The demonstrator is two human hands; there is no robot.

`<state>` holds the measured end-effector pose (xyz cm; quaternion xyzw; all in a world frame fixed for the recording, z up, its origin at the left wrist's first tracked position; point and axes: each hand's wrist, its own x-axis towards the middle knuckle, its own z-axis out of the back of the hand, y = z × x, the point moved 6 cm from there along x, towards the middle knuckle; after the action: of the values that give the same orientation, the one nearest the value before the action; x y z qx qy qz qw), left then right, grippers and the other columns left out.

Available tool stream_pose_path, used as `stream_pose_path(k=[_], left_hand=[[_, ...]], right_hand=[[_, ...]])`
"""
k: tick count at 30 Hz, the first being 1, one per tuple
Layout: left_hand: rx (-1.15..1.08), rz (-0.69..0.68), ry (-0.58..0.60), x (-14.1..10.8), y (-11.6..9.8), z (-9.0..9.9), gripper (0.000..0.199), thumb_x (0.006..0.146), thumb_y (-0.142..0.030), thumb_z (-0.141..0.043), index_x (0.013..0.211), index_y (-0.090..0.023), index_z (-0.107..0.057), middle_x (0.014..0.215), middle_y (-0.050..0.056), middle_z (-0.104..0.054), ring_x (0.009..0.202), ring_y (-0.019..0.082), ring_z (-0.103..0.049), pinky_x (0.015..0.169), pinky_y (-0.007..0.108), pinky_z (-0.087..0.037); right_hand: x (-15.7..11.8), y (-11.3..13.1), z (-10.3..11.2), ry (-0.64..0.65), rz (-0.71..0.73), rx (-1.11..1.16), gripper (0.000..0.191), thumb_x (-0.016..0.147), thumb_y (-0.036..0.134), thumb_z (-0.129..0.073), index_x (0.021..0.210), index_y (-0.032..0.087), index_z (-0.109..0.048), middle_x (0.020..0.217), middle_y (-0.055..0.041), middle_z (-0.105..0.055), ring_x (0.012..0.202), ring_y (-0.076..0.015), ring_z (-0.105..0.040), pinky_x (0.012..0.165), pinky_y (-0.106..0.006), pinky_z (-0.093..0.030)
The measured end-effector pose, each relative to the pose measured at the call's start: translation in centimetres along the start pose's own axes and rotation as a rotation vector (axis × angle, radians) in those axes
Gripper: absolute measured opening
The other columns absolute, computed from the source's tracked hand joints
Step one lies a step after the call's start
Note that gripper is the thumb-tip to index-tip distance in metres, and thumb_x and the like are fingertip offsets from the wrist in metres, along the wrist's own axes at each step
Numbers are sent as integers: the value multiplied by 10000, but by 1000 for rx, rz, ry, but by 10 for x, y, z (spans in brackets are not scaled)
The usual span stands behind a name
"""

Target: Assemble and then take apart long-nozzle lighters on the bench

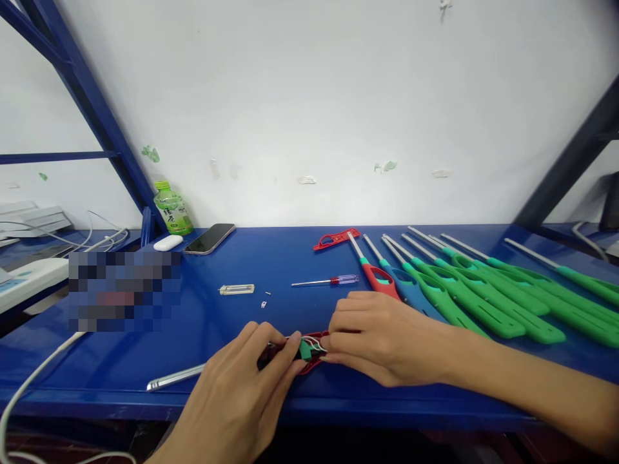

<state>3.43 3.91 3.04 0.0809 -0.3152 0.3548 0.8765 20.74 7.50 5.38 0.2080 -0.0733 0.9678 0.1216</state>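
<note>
1. Opened red lighter (312, 368), near: one.
2. Closed red lighter (389, 290): one.
3. Blue lighter (425, 303): one.
4. Green lighters (507, 323), right, overlapping: about seven.
5. Screwdriver (347, 280): one.
6. Phone (210, 239): one.
7. Bottle (175, 218): one.

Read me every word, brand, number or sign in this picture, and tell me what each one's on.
No text is clear enough to quote with certainty.
Green-capped clear plastic bottle: dark lettering on its label, too small and blurred to read.
Open red plastic casing at the front: no lettering I can make out.
White wall: no sign or number I can make out.
</note>
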Motion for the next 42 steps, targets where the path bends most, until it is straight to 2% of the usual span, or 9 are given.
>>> stream_pose_path(k=[5, 12, 22, 27, 32, 36, 42], left_hand=[[30, -2, 43, -1, -4, 0, 288, 1071, -175, -545, 1349, -141, -612, 1027, 74, -598, 829, 191, -584, 662, 337, -568], [137, -56, 22, 1, -12, 2, 272, 1063, -174, -536, 1307, -92, -624, 1002, 110, -623, 863, 239, -598, 664, 367, -586], [161, -56, 55, -1, -13, 3, 315, 1060, -160, -500, 1348, -87, -603, 1037, 127, -631, 901, 242, -632, 685, 357, -613], [166, -54, 108, 2, -9, 3, 417, 989, -29, -432, 1369, -103, -587, 1002, 102, -635, 864, 221, -632, 679, 342, -617], [228, -116, 120, 10, -2, 6, 386, 978, 14, -422, 1244, -147, -650, 918, 60, -638, 786, 209, -601, 596, 311, -562], [234, -185, 111, 15, 0, 7, 347, 1041, -13, -373, 1119, -168, -674, 895, 40, -650, 772, 206, -569, 585, 306, -512], [181, -228, 28, 20, -7, 9, 421, 1111, -74, -274, 1036, -159, -680, 810, 21, -608, 725, 187, -523, 554, 306, -435]], right_hand=[[0, 5, 2, 12, -6, -17, 337, 1113, 252, -456, 948, 142, -730, 807, -47, -664, 694, -194, -498, 639, -365, -367], [0, 6, 1, 13, -6, -30, 310, 1102, 232, -474, 1008, 119, -746, 790, -40, -635, 684, -196, -460, 628, -369, -337], [1, 6, -1, 25, -12, -17, 323, 1108, 241, -470, 977, 129, -743, 795, -39, -643, 688, -191, -463, 628, -361, -351], [-1, 0, -1, 54, -76, 85, 235, 1079, 292, -570, 978, 175, -748, 863, -34, -653, 749, -183, -501, 707, -344, -412], [-3, -9, 2, -6, -262, 312, 127, 1017, 279, -688, 1001, 191, -778, 1187, -92, -671, 1035, -205, -629, 905, -335, -504], [-5, -15, -6, 35, -360, 454, 102, 1000, 261, -717, 1007, 184, -783, 1049, -59, -734, 941, -186, -683, 848, -306, -539], [-4, -18, -8, -8, -324, 508, 74, 970, 220, -759, 952, 163, -804, 1007, -69, -773, 939, -189, -708, 856, -303, -540]])
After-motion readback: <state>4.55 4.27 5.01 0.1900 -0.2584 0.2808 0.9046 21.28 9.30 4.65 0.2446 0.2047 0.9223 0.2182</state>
